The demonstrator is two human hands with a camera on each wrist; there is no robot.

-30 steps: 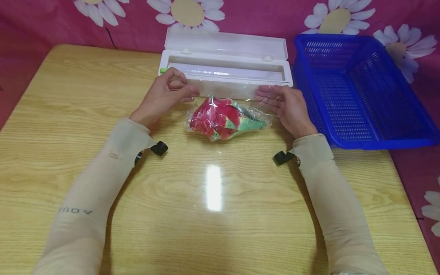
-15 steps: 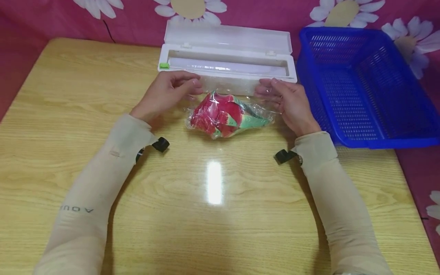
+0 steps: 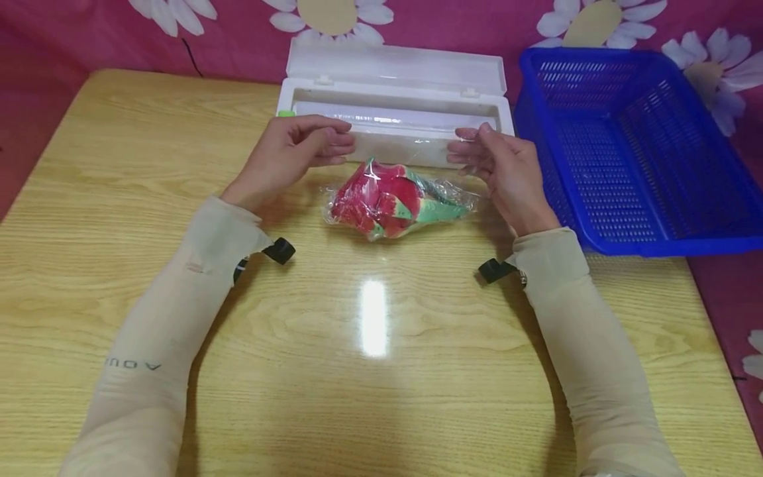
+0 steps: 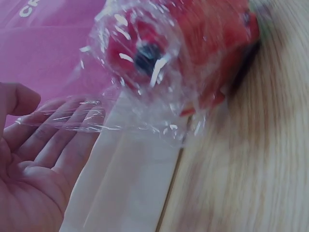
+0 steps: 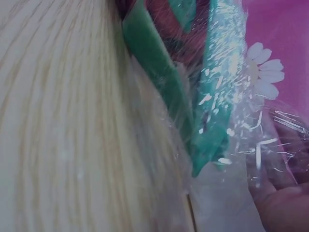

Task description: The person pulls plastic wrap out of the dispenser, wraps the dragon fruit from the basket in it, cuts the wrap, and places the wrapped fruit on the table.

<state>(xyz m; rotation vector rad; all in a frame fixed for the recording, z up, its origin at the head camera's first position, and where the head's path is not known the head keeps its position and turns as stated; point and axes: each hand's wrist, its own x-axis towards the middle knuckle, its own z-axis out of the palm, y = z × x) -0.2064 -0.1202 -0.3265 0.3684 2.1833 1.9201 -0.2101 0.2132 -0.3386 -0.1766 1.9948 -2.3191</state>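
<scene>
A dragon fruit, red with green scales, lies on the table within clear cling film. In the left wrist view, a loose flap of the film reaches over the fingers of my left hand; they are straight, with the thumb apart. My right hand is at the fruit's pointed green end, fingers extended and thumb lifted. Film also lies across that hand in the right wrist view. Behind the fruit is the white cling film dispenser, lid raised, a roll inside.
A blue plastic basket stands at the right, close to my right hand. The green slider is at the dispenser's left end. A pink flowered cloth hangs behind the wooden table.
Both hands have risen slightly, and their thumbs and fingers have spread from the film edge. The dragon fruit stays in place on the table.
</scene>
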